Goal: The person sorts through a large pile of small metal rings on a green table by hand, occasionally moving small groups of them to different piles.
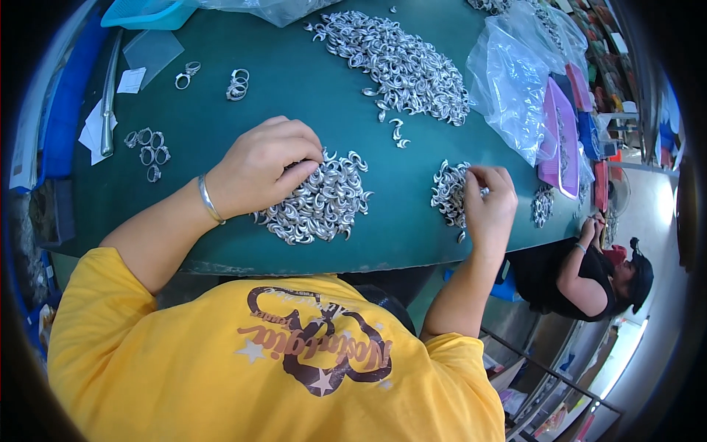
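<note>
A pile of small silver crescent-shaped metal pieces [324, 202] lies in front of me on the green tabletop. My left hand [269, 163] reaches its upper left edge, thumb and fingers closed together; what they pinch, if anything, is hidden. To the right is a smaller heap of the same crescent pieces [447, 193]. My right hand [492, 200] is at the right side of this heap with its fingers curled into a pinch. Whatever is between those fingertips is too small to make out. A silver bangle [210, 200] circles my left wrist.
A large mound of crescent pieces [401, 66] spreads across the far side, beside clear plastic bags [508, 77]. Several rings [153, 151] lie at the left near a metal tool [108, 121]. A purple tray [560, 140] stands right; a person [589, 276] sits beyond.
</note>
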`<state>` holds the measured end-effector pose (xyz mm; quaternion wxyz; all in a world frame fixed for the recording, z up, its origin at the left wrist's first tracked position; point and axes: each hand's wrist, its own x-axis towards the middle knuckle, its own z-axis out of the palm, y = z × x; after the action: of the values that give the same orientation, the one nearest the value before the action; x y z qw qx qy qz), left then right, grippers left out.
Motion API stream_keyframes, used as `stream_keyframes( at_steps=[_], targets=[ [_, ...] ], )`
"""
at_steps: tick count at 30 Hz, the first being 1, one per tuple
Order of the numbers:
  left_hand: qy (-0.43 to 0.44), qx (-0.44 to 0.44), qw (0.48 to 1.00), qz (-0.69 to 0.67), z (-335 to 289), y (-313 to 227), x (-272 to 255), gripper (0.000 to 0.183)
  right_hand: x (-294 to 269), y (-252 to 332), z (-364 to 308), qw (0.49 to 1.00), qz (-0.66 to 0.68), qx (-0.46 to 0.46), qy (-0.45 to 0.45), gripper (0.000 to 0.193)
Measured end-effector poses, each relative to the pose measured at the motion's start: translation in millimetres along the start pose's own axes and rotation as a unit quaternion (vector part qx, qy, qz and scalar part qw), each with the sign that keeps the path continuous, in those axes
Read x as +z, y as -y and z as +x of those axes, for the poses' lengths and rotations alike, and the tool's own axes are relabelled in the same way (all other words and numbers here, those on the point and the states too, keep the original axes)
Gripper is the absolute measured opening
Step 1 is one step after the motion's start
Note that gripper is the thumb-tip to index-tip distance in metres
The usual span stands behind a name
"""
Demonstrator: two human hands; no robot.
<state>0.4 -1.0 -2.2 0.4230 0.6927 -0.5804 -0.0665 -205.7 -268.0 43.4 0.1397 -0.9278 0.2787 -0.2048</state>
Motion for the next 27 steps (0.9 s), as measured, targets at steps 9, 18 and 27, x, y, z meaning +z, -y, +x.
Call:
stream_keyframes(
  at_steps=[9,18,27],
  targets=[
    [-0.014,0.009,1.000,-0.004,-1,0,0,0.006,52,44,15,0.982,0.160,-0.052,0.087,0.010],
    [-0.007,0.001,1.000,0.001,-2,1,1,0.006,55,45,5,0.991,0.094,-0.072,0.059,0.008],
    [-0.003,0.001,1.000,0.004,-1,1,-1,0.008,54,78,7,0.968,0.195,-0.142,0.067,0.005]
  ],
)
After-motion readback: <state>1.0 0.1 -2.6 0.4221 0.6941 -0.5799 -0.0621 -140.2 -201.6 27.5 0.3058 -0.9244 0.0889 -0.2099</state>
